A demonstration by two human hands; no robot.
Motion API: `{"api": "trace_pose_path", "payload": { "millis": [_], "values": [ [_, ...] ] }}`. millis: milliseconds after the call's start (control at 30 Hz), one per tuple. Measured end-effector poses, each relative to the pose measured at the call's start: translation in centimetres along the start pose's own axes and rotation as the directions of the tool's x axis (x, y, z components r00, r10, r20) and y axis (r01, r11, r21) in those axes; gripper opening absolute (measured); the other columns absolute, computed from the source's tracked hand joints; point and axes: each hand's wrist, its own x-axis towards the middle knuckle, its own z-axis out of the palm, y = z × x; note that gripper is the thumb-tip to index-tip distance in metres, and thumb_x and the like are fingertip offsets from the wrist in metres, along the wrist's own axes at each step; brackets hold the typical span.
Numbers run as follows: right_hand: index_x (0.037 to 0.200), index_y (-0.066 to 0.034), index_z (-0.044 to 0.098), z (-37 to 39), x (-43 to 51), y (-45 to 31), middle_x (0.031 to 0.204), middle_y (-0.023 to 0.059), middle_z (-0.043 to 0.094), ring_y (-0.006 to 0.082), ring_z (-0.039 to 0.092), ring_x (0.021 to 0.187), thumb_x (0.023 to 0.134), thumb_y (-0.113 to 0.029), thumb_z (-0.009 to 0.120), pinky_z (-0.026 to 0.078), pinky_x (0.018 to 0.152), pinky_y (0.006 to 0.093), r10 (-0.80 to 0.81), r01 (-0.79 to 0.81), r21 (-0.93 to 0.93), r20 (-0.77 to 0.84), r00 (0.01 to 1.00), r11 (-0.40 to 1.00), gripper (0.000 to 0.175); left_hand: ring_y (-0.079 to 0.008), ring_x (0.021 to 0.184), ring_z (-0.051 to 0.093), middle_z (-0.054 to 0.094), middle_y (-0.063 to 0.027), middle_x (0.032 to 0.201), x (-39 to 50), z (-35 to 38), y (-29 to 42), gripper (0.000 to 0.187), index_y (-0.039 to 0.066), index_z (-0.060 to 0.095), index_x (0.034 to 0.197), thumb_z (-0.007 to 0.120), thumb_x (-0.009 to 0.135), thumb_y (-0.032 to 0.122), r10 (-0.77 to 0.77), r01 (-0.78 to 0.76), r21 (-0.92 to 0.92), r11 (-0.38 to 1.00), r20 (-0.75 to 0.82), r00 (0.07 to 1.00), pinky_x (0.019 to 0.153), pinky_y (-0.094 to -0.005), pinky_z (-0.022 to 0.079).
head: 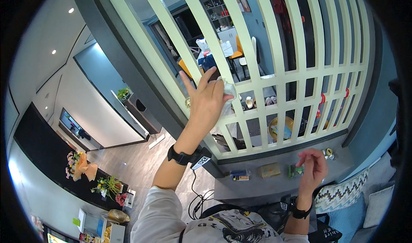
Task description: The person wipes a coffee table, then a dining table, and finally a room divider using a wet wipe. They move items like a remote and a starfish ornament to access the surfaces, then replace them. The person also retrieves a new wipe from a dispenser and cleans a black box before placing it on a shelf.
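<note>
A pale slatted lattice partition (257, 82) rises before me in a dark frame. My left hand (207, 99) is raised against its left part, pressing a crumpled white cloth or tissue (229, 90) to a slat between thumb and curled fingers; two other fingers stick out. Lower right, my right hand (312, 167) hovers over a grey ledge with its fingers loosely curled, and nothing shows in it. Near it on the ledge lie a green packet (295, 171) and a tan box (270, 170).
A small blue pack (239, 173) and a roll of tape (329, 152) also sit on the ledge. Red hooks (323, 98) hang on the lattice. A black cable (201, 199) lies coiled on the floor. Cushions (342, 191) are at lower right.
</note>
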Motion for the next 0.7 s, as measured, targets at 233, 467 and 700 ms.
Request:
{"api": "trace_pose_path", "payload": {
  "millis": [233, 467, 700],
  "values": [
    [0.092, 0.0006, 0.060, 1.4, -0.5, 0.8, 0.080, 0.0083, 0.065, 0.0083, 0.055, 0.057, 0.094, -0.005, 0.051, 0.045, 0.052, 0.0205, 0.088, -0.089, 0.007, 0.062, 0.994, 0.996, 0.011, -0.0190, 0.099, 0.063, 0.069, -0.0019, 0.083, -0.3, -1.0, -0.1, 0.021, 0.007, 0.065, 0.076, 0.069, 0.059, -0.006, 0.177, -0.204, -0.073, 0.976, -0.274, 0.945, 0.109, -0.0654, 0.018],
    [0.097, -0.0003, 0.060, 3.2, 2.4, 0.8, 0.089, 0.0069, 0.064, 0.0099, 0.057, 0.071, 0.093, -0.003, 0.051, 0.048, 0.063, 0.0233, -0.039, 0.039, -0.027, 0.008, 0.999, 0.999, 0.010, -0.0219, 0.108, 0.059, 0.065, -0.0031, 0.093, 3.2, 1.3, 2.3, 0.030, 0.007, 0.063, 0.095, 0.070, 0.066, 0.004, 0.176, -0.171, 0.044, 0.984, -0.224, 0.959, 0.107, -0.0665, 0.019],
    [0.104, -0.0021, 0.058, 7.0, 11.0, 0.9, 0.099, 0.0129, 0.059, 0.0257, 0.060, 0.084, 0.077, 0.007, 0.055, 0.048, 0.074, 0.0320, -0.404, 0.458, -0.392, 0.216, 0.889, 0.798, 0.028, -0.0201, 0.104, 0.058, 0.061, -0.0070, 0.086, 1.9, 4.2, 3.6, 0.012, 0.004, 0.059, 0.085, 0.061, 0.074, 0.002, 0.061, -0.083, -0.102, 0.991, -0.204, 0.977, 0.107, -0.0689, 0.016]
  ]
}}
